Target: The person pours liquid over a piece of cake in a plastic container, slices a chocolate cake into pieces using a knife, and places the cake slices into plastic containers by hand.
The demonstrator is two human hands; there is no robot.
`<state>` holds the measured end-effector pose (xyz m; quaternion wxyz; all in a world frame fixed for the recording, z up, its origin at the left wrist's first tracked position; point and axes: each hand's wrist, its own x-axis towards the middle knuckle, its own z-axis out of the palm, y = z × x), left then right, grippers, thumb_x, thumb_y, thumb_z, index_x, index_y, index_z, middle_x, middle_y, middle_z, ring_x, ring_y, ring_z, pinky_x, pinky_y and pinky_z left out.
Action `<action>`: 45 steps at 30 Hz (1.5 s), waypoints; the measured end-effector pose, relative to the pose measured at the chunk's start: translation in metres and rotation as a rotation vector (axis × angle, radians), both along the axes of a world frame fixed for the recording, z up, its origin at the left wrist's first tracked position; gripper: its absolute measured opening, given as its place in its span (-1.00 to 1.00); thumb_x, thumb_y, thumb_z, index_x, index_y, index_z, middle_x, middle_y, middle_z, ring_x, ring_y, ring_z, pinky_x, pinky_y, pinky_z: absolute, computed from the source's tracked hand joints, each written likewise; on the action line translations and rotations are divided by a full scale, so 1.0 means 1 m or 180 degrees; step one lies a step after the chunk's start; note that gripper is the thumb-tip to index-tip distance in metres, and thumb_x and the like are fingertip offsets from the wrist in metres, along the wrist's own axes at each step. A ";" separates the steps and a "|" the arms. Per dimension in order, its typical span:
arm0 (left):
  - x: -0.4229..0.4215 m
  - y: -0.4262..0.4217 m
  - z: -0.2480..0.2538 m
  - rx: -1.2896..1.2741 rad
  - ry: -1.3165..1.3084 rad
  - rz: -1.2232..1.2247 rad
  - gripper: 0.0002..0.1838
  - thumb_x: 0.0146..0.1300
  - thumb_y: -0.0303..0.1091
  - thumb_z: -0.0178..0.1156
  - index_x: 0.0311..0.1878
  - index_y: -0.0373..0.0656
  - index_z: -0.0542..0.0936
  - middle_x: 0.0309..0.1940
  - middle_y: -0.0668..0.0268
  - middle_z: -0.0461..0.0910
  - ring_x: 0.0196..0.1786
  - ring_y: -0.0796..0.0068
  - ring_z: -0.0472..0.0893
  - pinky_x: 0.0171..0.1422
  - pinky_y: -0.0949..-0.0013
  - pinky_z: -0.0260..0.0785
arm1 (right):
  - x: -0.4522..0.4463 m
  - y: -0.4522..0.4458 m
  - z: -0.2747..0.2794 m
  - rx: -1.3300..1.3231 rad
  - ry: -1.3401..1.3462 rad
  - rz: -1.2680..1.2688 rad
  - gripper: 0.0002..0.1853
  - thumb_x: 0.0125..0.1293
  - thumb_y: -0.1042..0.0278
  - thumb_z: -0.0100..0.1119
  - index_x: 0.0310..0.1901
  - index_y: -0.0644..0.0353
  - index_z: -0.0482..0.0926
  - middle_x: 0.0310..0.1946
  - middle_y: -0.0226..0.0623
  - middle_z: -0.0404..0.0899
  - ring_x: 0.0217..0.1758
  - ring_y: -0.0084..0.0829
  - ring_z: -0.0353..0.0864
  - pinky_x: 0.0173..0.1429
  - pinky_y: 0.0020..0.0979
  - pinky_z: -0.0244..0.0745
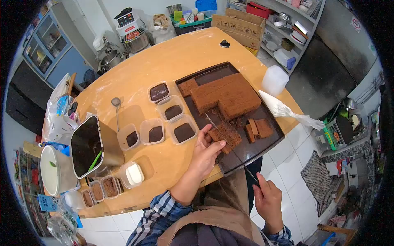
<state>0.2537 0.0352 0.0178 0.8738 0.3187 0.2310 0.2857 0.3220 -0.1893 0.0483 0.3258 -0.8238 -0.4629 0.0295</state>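
A dark tray (256,153) holds a large block of brown cake (230,92) with one corner cut away. At the tray's near side, my left hand (206,151) holds a smaller cake piece (227,137), thumb and fingers pressed on its left side. My right hand (267,199) is closed round the handle of a long thin knife (237,156), whose blade lies across that small piece. Several cut cake pieces (262,128) rest on the tray's right part, and another (188,87) sits in its far left corner.
Several clear containers with dark contents (183,129) stand left of the tray. Farther left are a spoon (117,108), a deep metal container (111,149) and a white tub (57,172). A piping bag (287,110) and white container (275,80) lie beyond the tray's right edge.
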 end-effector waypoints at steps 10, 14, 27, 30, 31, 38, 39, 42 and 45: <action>-0.001 -0.001 0.001 -0.0038 -0.0021 0.0052 -0.24 0.10 -0.63 0.26 0.33 -0.16 0.10 0.13 0.20 0.35 0.16 0.35 0.44 0.20 0.27 0.38 | 0.000 0.000 -0.003 -0.0062 -0.0026 0.0055 -0.51 0.11 0.47 0.28 0.14 0.16 0.48 -0.61 -0.21 0.37 -0.62 -0.23 0.41 -0.56 -0.25 0.30; -0.001 -0.001 0.001 -0.0031 -0.0047 0.0059 -0.25 0.10 -0.63 0.26 0.33 -0.16 0.11 0.11 0.20 0.37 0.16 0.34 0.44 0.20 0.26 0.38 | 0.001 0.000 -0.002 -0.0043 -0.0073 0.0074 -0.50 0.11 0.48 0.28 0.14 0.16 0.48 -0.61 -0.21 0.37 -0.62 -0.24 0.41 -0.56 -0.25 0.30; -0.002 0.001 0.000 -0.0009 -0.0109 0.0011 -0.24 0.11 -0.62 0.26 0.34 -0.17 0.09 0.12 0.20 0.35 0.16 0.35 0.44 0.20 0.29 0.39 | -0.001 0.000 0.001 -0.0005 0.0089 0.0073 -0.53 0.12 0.49 0.28 0.12 0.21 0.48 -0.61 -0.20 0.37 -0.62 -0.24 0.41 -0.56 -0.27 0.30; -0.001 -0.001 0.004 0.0029 -0.0079 0.0068 -0.23 0.12 -0.61 0.27 0.35 -0.18 0.08 0.13 0.19 0.34 0.17 0.35 0.43 0.22 0.28 0.39 | 0.000 0.000 0.001 -0.0021 0.0080 0.0100 -0.53 0.13 0.48 0.27 0.12 0.21 0.48 -0.61 -0.20 0.38 -0.62 -0.24 0.41 -0.56 -0.27 0.30; -0.001 -0.001 0.004 0.0026 -0.0064 0.0056 -0.23 0.12 -0.61 0.27 0.35 -0.18 0.08 0.13 0.18 0.34 0.18 0.34 0.42 0.22 0.28 0.38 | 0.000 0.000 0.000 -0.0014 0.0065 0.0105 -0.53 0.13 0.48 0.27 0.12 0.21 0.48 -0.61 -0.20 0.37 -0.62 -0.24 0.41 -0.56 -0.26 0.30; -0.002 0.000 0.004 0.0024 -0.0018 0.0034 -0.22 0.12 -0.60 0.27 0.35 -0.20 0.07 0.15 0.17 0.33 0.19 0.33 0.42 0.24 0.27 0.38 | 0.000 0.000 -0.001 -0.0026 0.0100 0.0105 -0.53 0.14 0.48 0.26 0.13 0.21 0.47 -0.61 -0.19 0.37 -0.62 -0.23 0.41 -0.56 -0.25 0.29; -0.002 0.000 0.004 0.0029 -0.0010 0.0037 -0.22 0.12 -0.60 0.27 0.35 -0.20 0.07 0.15 0.17 0.33 0.19 0.33 0.42 0.24 0.27 0.38 | 0.000 0.000 -0.001 -0.0047 0.0105 0.0099 -0.52 0.13 0.48 0.26 0.13 0.21 0.47 -0.61 -0.19 0.38 -0.62 -0.22 0.41 -0.56 -0.24 0.29; -0.001 0.000 0.003 0.0015 -0.0052 0.0048 -0.22 0.12 -0.60 0.27 0.35 -0.21 0.07 0.15 0.17 0.34 0.19 0.33 0.42 0.23 0.27 0.39 | 0.001 0.000 0.000 -0.0074 0.0116 0.0085 -0.52 0.13 0.48 0.27 0.14 0.21 0.47 -0.62 -0.18 0.37 -0.63 -0.22 0.40 -0.57 -0.24 0.29; -0.001 -0.001 0.004 -0.0001 -0.0044 0.0030 -0.23 0.12 -0.60 0.27 0.35 -0.21 0.07 0.15 0.17 0.34 0.18 0.33 0.43 0.22 0.27 0.39 | 0.000 0.001 0.000 -0.0045 0.0115 0.0081 -0.52 0.13 0.48 0.27 0.14 0.21 0.47 -0.62 -0.19 0.37 -0.63 -0.21 0.40 -0.57 -0.24 0.29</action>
